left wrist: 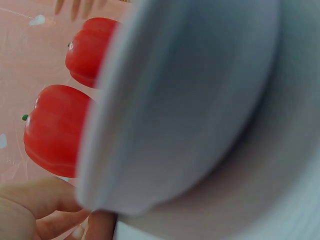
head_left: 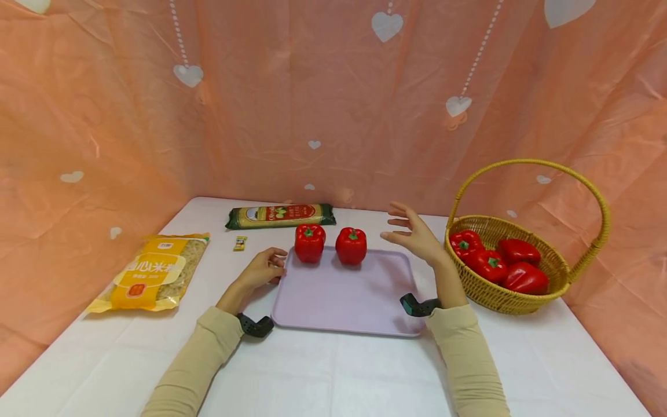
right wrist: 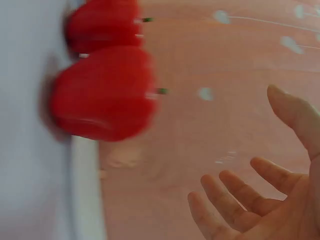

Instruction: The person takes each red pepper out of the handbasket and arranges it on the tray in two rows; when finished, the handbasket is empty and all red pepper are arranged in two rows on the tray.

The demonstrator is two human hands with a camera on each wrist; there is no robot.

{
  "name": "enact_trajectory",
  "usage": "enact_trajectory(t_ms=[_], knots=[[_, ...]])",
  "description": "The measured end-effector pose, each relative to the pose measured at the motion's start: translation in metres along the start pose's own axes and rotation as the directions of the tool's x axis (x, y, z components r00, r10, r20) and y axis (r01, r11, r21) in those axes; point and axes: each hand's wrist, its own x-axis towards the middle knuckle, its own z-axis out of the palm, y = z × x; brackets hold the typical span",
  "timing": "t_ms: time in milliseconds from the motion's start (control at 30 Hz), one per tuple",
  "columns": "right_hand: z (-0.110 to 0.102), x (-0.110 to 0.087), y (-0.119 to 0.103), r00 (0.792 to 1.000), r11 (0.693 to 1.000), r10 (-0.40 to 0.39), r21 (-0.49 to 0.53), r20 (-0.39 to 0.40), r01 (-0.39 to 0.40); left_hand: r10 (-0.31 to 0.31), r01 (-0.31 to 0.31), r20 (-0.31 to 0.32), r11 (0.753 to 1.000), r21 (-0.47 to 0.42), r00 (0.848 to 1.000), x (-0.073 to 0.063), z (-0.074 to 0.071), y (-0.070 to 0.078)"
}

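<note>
A lilac tray (head_left: 349, 298) lies on the white table, with two red bell peppers (head_left: 310, 244) standing side by side along its far edge. My left hand (head_left: 263, 268) is at the tray's left rim. In the left wrist view its fingertips (left wrist: 57, 197) grip the rim near a corner, part of them hidden behind it. Over the tray's far right side, my right hand (head_left: 417, 236) is raised with fingers spread and holds nothing. The right wrist view shows its palm and fingers (right wrist: 240, 200) apart from the nearest bell pepper (right wrist: 107, 95).
On the right stands a wicker basket (head_left: 492, 299) with a tall handle, holding several red bell peppers (head_left: 523, 278). A yellow pasta bag (head_left: 151, 275) lies at left. A long green-ended packet (head_left: 281, 215) lies at the back, near a small yellow wrapper (head_left: 239, 243). A peach curtain hangs behind.
</note>
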Motion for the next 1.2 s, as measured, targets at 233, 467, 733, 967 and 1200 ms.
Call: enact_trajectory(t_ms=[233, 467, 733, 967, 1200], knots=[[-0.034, -0.024, -0.031, 0.983, 0.991, -0.129, -0.047, -0.132, 0.124, -0.005, 0.005, -0.020, 1.000, 0.001, 1.000, -0.001, -0.001, 0.001], [-0.069, -0.055, -0.042, 0.921, 0.974, -0.220, -0.031, -0.321, 0.223, 0.005, -0.006, -0.004, 1.000, -0.010, 1.000, 0.000, 0.001, -0.001], [-0.111, -0.066, -0.034, 0.869, 0.956, -0.216, 0.083, -0.445, 0.280, 0.018, -0.019, -0.019, 1.000, -0.022, 1.000, 0.002, 0.003, -0.005], [-0.148, -0.071, -0.023, 0.855, 0.973, -0.068, 0.155, -0.515, 0.170, 0.044, -0.044, -0.011, 0.998, -0.041, 0.999, 0.001, 0.003, -0.007], [-0.175, -0.077, -0.010, 0.819, 0.991, 0.087, 0.130, -0.567, -0.015, 0.046, -0.046, -0.007, 0.998, -0.034, 0.999, 0.000, 0.001, -0.005]])
